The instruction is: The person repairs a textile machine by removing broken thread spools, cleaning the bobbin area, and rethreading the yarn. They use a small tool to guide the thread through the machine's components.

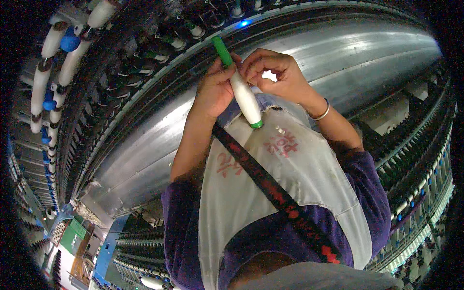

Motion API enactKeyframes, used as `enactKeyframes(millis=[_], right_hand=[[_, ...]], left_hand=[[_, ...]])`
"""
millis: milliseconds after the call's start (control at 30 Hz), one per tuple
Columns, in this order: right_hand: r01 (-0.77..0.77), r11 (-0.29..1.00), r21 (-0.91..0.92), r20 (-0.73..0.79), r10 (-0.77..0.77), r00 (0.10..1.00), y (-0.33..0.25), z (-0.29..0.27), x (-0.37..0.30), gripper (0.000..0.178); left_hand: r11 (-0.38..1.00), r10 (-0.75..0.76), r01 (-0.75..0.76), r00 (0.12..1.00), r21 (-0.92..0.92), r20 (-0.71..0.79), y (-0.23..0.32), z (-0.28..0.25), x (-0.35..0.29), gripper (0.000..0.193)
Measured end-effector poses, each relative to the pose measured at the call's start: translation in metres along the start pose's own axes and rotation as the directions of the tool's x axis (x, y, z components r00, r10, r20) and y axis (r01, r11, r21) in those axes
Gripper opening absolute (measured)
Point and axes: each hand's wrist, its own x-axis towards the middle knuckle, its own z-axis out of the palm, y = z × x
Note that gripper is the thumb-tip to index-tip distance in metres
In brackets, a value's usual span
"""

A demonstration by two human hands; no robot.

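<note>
A bobbin of white yarn (245, 99) on a green tube slants in front of my body, its bare green end up and to the left. My left hand (216, 89) is closed around it, just below that green end. Beside the yarn's upper part, my right hand (278, 72) has its thumb and fingertips pinched together close to the bobbin. Whatever the pinch holds is too fine or hidden to make out. A white band circles my right wrist. Below the hands hangs a pale apron (285, 166) with red markings, crossed by a black-and-red strap (275, 191).
Ahead, a long spinning machine carries a row of spindles (166, 41) and a blue light (244, 23). White yarn packages (41, 87) with blue holders hang at the left. The metallic floor aisle (159, 140) runs between this machine and another spindle row (411, 159) at the right.
</note>
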Motion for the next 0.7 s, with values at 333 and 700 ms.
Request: enactKeyframes(millis=[333,700], right_hand=[[0.008,0.996,-0.085,-0.008,-0.009,1.000,0.011,0.006,-0.020,0.024],[0.121,0.681,-0.722,-0.312,-0.477,0.821,0.021,-0.011,0.035,0.009]], left_hand=[[0.992,0.018,-0.024,0.998,0.123,0.054,-0.001,-0.006,0.000,0.015],[0.935,-0.040,0.029,0.999,0.353,0.024,-0.020,0.040,0.028,0.045]])
